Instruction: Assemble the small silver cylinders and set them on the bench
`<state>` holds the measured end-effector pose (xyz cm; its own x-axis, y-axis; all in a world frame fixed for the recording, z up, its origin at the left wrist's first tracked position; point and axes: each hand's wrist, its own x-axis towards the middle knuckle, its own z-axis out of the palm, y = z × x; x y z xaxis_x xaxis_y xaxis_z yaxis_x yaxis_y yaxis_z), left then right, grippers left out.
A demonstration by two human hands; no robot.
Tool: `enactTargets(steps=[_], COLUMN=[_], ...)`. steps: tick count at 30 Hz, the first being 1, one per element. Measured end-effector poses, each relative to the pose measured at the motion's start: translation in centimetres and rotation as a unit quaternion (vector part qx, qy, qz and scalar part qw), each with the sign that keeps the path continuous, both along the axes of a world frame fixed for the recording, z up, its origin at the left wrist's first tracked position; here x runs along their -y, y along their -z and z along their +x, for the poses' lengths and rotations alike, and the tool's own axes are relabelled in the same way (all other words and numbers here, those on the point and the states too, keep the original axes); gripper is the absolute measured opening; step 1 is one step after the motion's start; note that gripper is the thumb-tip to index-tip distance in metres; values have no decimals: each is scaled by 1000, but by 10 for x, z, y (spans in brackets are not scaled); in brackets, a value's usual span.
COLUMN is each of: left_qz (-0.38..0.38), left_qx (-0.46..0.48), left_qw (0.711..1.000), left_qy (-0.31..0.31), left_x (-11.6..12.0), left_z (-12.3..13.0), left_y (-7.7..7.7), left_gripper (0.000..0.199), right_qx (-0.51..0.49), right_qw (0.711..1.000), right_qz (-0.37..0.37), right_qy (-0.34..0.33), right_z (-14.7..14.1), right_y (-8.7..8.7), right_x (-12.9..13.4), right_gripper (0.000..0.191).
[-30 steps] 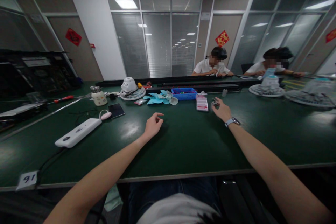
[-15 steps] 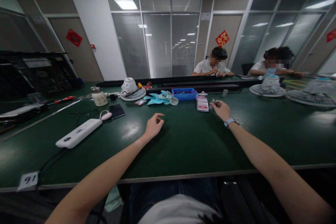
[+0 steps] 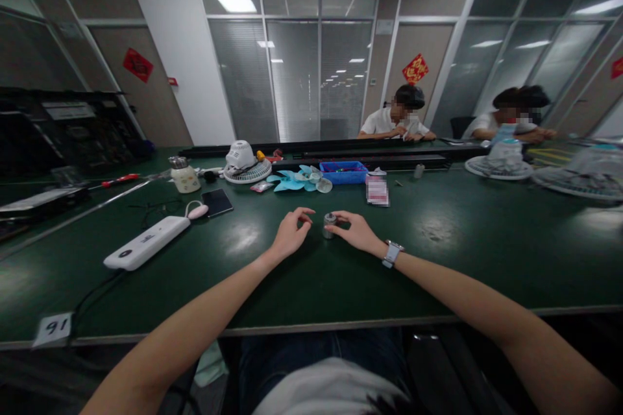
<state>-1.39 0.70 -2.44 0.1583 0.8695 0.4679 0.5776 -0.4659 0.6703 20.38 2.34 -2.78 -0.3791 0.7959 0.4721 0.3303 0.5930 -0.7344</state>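
My right hand [image 3: 359, 231] grips a small grey metal cylinder, which looks like a small motor [image 3: 329, 225], between thumb and fingers. The cylinder is upright at the middle of the green table [image 3: 311, 285], with a short nub on its top. Just left of it is my left hand [image 3: 293, 231], holding nothing, its fingers apart and curved toward the cylinder without touching it. Behind the hands lie light-blue fan blades [image 3: 296, 179], a blue basket [image 3: 343, 173] with small parts inside and a red-and-white packet [image 3: 377, 189].
Left stand a white power strip [image 3: 146, 243], a phone [image 3: 217, 202], a patterned bottle [image 3: 185, 176] and a white fan body [image 3: 242, 157]. Another small cylinder [image 3: 418, 171] stands beyond the packet. More fan parts [image 3: 500, 167] lie right. Two people [image 3: 395, 120] sit across the table.
My right hand has come left and closer to me, bringing the small motor from beside the packet to the table's middle. My left hand has shifted slightly right.
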Motion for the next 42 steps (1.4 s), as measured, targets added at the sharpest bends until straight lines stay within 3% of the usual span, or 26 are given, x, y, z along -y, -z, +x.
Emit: enactTargets(steps=[3, 8, 20, 24, 33, 39, 42], left_qz=[28, 67, 73, 93, -84, -94, -90], left_qx=[-12, -32, -4, 17, -102, -137, -117], left_qw=[999, 996, 997, 995, 988, 983, 986], left_qy=[29, 53, 19, -21, -75, -75, -76], left_x=[6, 10, 7, 1, -15, -18, -17], left_z=[5, 9, 13, 9, -15, -17, -16], left_y=[-4, -5, -5, -3, 13, 16, 14], left_gripper=[27, 24, 16, 18, 16, 19, 21], right_qx=[4, 6, 38, 42, 41, 41, 8], right_qw=[999, 999, 997, 997, 997, 997, 999], right_qz=[-5, -6, -4, -1, -5, 5, 6], right_qy=[-39, -39, -74, -67, -72, -65, -31], right_z=[-4, -3, -5, -5, -4, -7, -2], right_y=[0, 1, -5, -5, -5, -6, -8], right_x=[7, 8, 16, 16, 15, 18, 7], right_gripper=[38, 39, 43, 44, 43, 40, 40])
